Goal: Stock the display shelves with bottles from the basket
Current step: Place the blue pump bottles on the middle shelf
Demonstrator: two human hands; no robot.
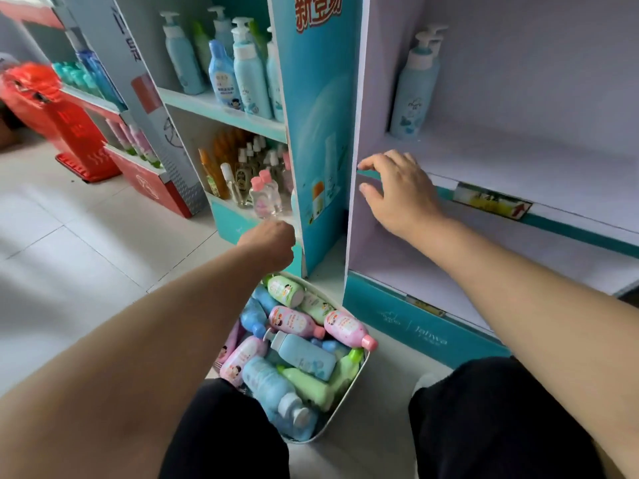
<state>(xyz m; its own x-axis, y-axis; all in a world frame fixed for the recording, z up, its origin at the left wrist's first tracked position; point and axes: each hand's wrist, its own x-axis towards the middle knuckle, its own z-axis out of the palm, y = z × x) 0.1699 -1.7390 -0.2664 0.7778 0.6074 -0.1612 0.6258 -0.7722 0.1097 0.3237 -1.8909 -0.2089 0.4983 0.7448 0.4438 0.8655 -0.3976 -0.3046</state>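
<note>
Two hands up, neither w/ a bottle: right hand [403, 193] spread open, fingertips on front edge of the lavender shelf [539, 174]; left hand [271, 242] curled closed, seems empty, over the basket [349, 392]. Basket sits between the knees, still heaped w/ bottles [304, 354]. Only a pump bottle or two [415, 88] stand on that shelf, bottom tier bare, so stocking looks barely begun.

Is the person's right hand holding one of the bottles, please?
No, the right hand is open and empty, its fingers spread over the front edge of the pale lilac cardboard shelf.
</note>
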